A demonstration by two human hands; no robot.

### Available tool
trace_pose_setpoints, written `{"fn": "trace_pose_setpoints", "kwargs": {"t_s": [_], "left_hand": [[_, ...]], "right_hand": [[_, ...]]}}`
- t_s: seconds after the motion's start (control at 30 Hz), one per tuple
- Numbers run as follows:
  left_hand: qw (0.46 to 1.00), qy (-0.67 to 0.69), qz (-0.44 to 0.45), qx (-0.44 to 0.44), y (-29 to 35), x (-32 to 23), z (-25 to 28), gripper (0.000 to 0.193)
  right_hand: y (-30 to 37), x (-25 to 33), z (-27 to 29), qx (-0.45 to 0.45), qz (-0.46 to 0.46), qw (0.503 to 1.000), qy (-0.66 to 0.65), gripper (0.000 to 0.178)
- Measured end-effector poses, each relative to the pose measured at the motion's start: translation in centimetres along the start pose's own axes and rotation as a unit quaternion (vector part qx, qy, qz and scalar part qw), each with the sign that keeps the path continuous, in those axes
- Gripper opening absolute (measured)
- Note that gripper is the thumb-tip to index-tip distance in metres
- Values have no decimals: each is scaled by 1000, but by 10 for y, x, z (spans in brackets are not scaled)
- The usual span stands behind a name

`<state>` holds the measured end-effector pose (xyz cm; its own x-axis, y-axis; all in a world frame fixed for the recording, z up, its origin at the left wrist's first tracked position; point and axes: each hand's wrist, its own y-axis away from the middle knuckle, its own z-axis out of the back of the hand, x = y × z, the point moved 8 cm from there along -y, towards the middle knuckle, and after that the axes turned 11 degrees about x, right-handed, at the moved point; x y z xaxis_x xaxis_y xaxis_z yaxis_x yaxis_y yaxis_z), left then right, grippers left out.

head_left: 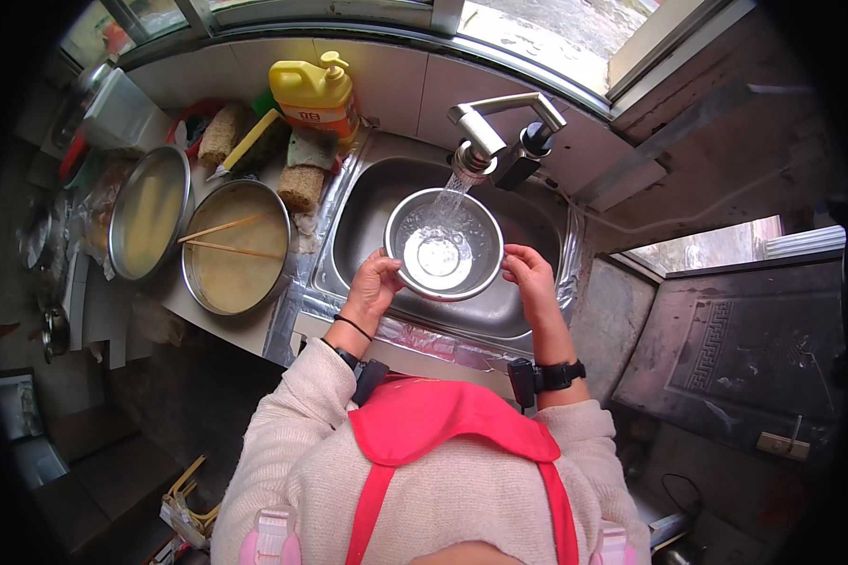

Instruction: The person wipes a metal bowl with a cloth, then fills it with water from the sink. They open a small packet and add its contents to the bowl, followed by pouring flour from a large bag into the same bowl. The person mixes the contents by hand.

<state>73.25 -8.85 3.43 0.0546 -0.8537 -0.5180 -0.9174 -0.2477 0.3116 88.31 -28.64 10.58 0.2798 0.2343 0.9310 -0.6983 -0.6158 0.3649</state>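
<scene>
A round stainless steel bowl (pixel 488 278) is held over the sink (pixel 360 221), with water from the tap (pixel 479 127) running into it. My left hand (pixel 375 281) grips its left rim, thumb on the edge. On the opposite side my right hand (pixel 531 277) pinches the right rim. Both hands are closed on the bowl; the fingers beneath it are partly hidden. Clear water moves inside, over a bright round base.
Left of the sink stand a metal basin (pixel 236 268) of cloudy liquid with chopsticks (pixel 221 229) across it, and another basin (pixel 151 212) holding pale yellow pieces. A yellow pump jug (pixel 313 97) and brown scrubbers (pixel 301 186) sit behind. A dark door (pixel 754 348) is at right.
</scene>
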Motion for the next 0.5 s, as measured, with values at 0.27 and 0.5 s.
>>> {"fn": "trace_pose_setpoints", "kwargs": {"t_s": [0.27, 0.5], "left_hand": [[1000, 1, 5, -3, -3, 3, 7, 30], [1000, -3, 0, -9, -1, 0, 2, 30]], "right_hand": [[-2, -1, 1, 4, -2, 1000, -2, 23], [-3, 0, 2, 4, -4, 1000, -6, 24]]}}
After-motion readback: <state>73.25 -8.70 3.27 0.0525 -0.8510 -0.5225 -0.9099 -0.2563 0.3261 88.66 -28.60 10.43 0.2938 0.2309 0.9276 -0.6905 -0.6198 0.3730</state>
